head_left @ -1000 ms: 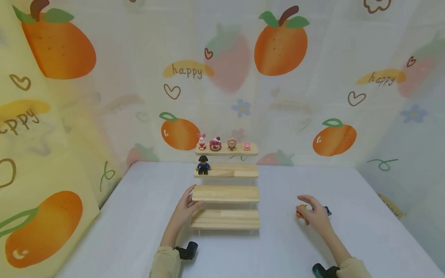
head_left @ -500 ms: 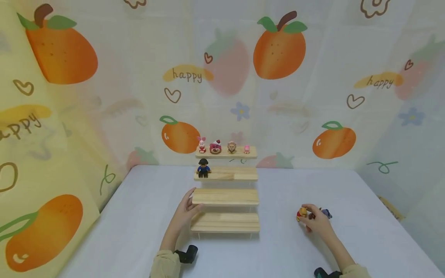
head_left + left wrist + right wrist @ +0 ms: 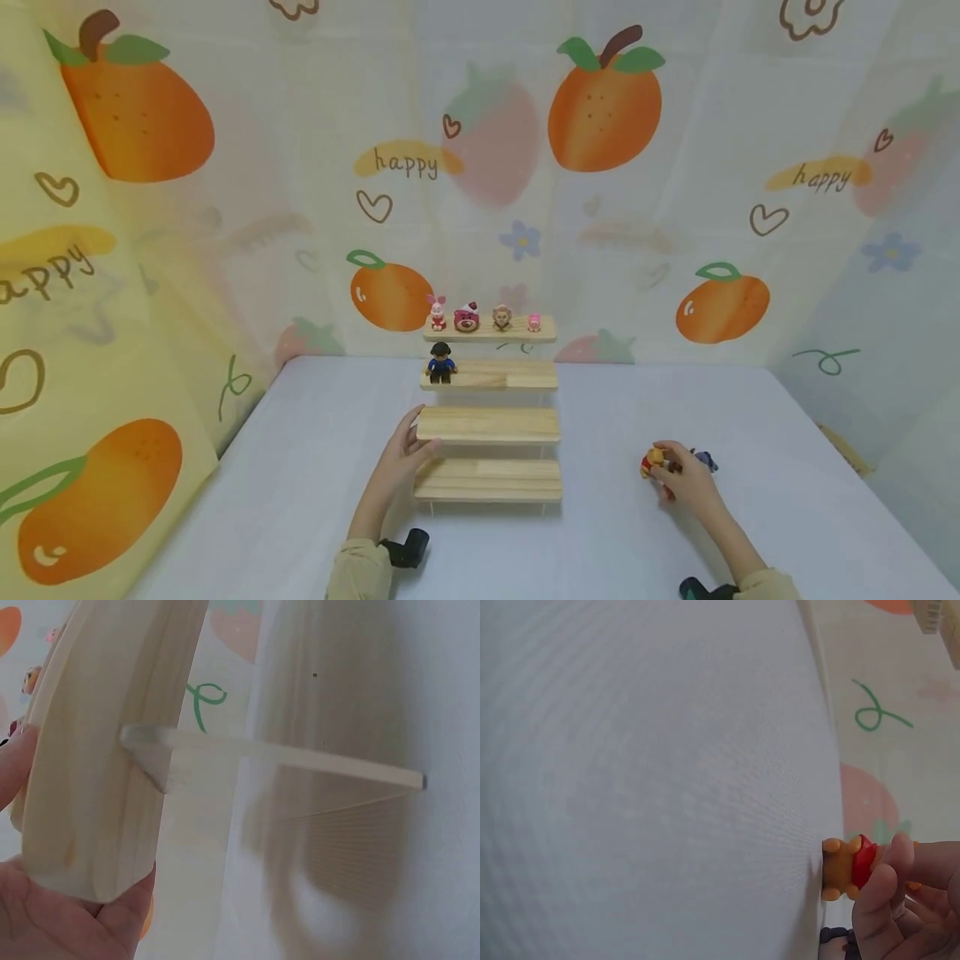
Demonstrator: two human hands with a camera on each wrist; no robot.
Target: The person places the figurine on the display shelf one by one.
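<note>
On the right of the table, my right hand (image 3: 692,485) pinches a small bear figurine (image 3: 652,461) in yellow and red by its upper part. In the right wrist view the bear figurine (image 3: 841,871) has its feet at the table surface; whether it touches I cannot tell. Beside it are a blue-grey figurine (image 3: 706,460) and a darker brown one, partly hidden by my fingers. My left hand (image 3: 392,467) grips the left end of a wooden tiered shelf (image 3: 487,423), thumb and fingers around one board, as the left wrist view confirms with the board (image 3: 90,787).
The top tier holds a pink rabbit-eared figurine (image 3: 437,315), a pink bear head (image 3: 467,317) and other small figurines. A dark-hatted figurine in blue (image 3: 441,364) stands at the left of the tier below. A fruit-print curtain (image 3: 637,217) hangs behind the table (image 3: 600,533).
My right hand has lowered slightly and its fingers have closed on the bear figurine. My left hand stays on the shelf. The head view has tilted up a little.
</note>
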